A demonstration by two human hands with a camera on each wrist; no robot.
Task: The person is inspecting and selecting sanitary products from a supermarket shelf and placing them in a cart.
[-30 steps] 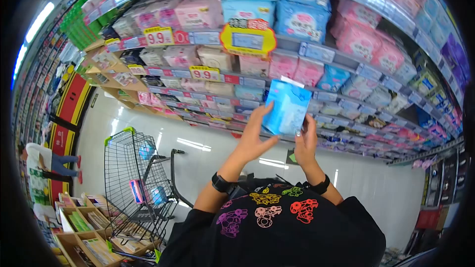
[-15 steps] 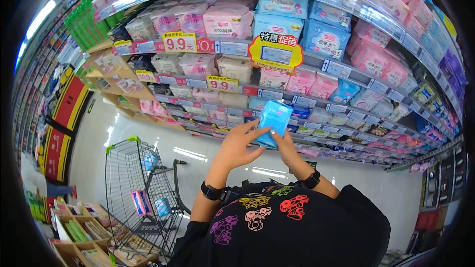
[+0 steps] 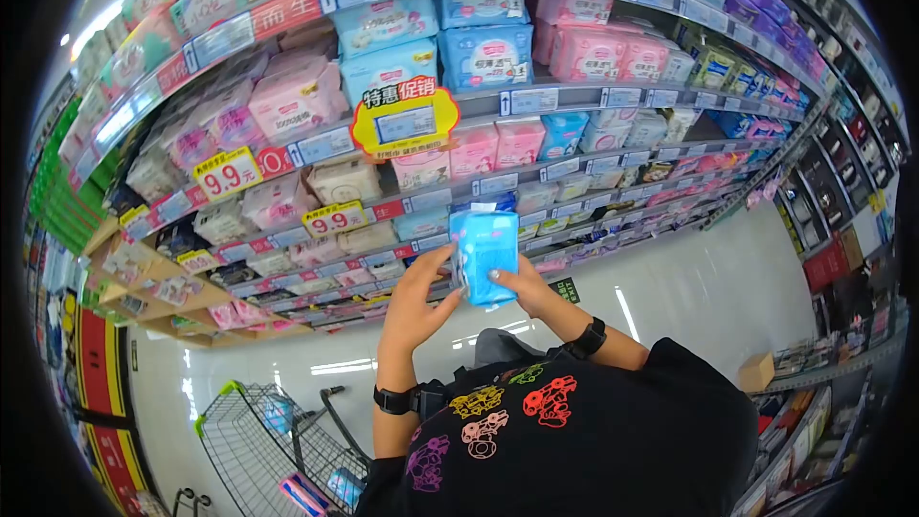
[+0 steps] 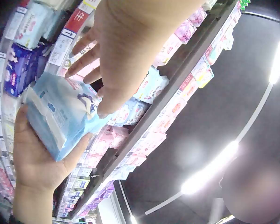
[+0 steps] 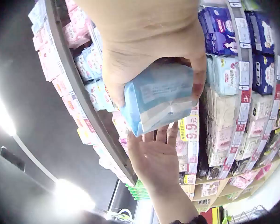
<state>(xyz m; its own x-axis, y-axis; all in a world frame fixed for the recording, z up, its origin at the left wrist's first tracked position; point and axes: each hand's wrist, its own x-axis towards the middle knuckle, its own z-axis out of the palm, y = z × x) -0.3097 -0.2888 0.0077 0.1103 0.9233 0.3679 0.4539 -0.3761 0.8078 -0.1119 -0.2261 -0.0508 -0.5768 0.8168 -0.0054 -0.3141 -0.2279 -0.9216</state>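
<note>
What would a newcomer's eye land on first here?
Probably the bright blue pack mid-view, gripped by the right hand, with the open left hand at its other side. Next, likely the yellow sign on the shelf edge, up and left of the pack, then the coloured figures on the black shirt below.

Black top [image 3: 632, 421], short sleeves. Outlined prints: red print [image 3: 550, 402], green print [image 3: 526, 375] above it, yellow print [image 3: 476, 402], pink print [image 3: 483, 435], purple print [image 3: 428, 463] left of it. Black wrist straps [image 3: 392, 400].

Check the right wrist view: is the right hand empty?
No, the right hand grips the blue pack from both sides.
</note>
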